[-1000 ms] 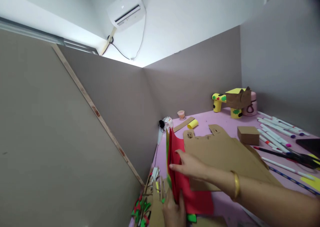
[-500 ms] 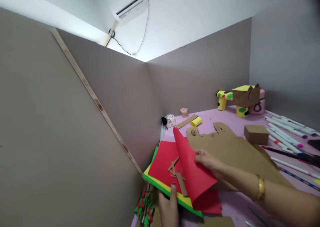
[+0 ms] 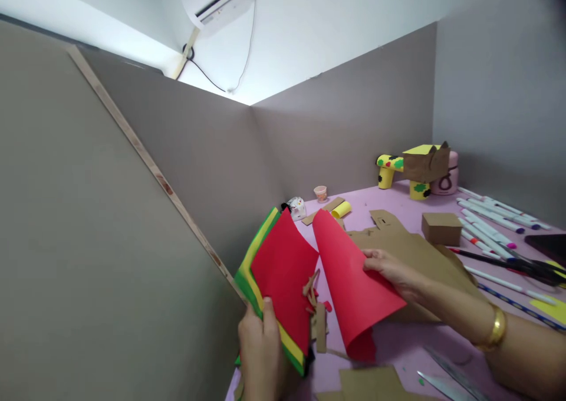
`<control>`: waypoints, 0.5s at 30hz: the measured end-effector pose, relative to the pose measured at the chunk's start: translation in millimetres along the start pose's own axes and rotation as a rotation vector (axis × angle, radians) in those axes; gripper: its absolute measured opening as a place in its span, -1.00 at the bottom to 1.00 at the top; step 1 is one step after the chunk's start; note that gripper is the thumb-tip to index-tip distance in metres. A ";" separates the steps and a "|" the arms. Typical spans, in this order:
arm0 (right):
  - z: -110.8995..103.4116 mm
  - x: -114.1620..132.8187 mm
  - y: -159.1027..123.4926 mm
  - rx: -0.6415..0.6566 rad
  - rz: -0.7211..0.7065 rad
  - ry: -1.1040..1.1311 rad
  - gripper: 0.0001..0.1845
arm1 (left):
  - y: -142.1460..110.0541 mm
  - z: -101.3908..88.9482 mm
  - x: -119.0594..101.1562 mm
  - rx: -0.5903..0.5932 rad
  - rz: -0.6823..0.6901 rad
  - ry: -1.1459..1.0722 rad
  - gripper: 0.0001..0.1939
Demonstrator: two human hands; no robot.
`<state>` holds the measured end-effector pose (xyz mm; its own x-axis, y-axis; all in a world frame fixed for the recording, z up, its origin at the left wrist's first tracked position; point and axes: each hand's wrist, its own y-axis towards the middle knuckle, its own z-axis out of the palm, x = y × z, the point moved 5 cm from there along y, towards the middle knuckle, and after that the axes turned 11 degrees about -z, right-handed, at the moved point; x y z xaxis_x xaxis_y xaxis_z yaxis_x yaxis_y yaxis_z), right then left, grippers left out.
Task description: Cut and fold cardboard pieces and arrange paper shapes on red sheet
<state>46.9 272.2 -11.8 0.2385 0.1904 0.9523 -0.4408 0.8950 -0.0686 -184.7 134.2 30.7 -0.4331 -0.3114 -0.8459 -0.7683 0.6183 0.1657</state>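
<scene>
In my left hand point(image 3: 260, 345) is a stack of coloured paper point(image 3: 283, 271), red on top with yellow and green edges below, tilted up on its left side. The thumb presses on the sheets from above. My right hand point(image 3: 389, 271) pinches a separate red sheet point(image 3: 342, 277), which curls into a loose roll at its lower end. Between the two, small cardboard strips point(image 3: 321, 327) and red scraps lie at the stack's right edge. Under the right forearm rests a large cut piece of brown cardboard point(image 3: 411, 253). Scissors point(image 3: 446, 383) lie at the bottom, partly cropped.
On the pink table, a small cardboard box point(image 3: 441, 229) and several white markers point(image 3: 495, 236) are at the right, near black-handled scissors point(image 3: 530, 268). A yellow spotted cardboard figure point(image 3: 420, 168) stands at the back, beside a pink jar point(image 3: 446, 180). A grey partition point(image 3: 177, 165) rises at left.
The red sheet has moved right, apart from the stack. My left hand has shifted left and tipped the stack, and the cardboard strips have slid off toward the table.
</scene>
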 end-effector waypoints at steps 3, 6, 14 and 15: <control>0.7 3.9 -3.1 -0.023 -0.010 0.005 -0.83 | -0.7 -13.5 -20.6 -0.031 0.089 0.104 -0.53; 3.5 8.5 -5.5 -0.032 -0.013 0.010 -0.83 | -5.0 -21.4 -31.0 -0.112 0.165 0.230 -0.49; 11.0 32.0 -5.0 -0.002 -0.067 0.032 -0.77 | -19.0 -26.5 -40.5 -0.386 0.297 0.155 -0.53; 12.0 36.5 -3.0 0.005 -0.087 0.037 -0.76 | -19.1 -20.8 -38.1 -0.364 0.258 0.101 -0.55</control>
<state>46.5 271.6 26.8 0.3082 0.1269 0.9428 -0.4212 0.9068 0.0156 -163.3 119.3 70.3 -0.6622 -0.2600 -0.7028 -0.7368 0.3968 0.5474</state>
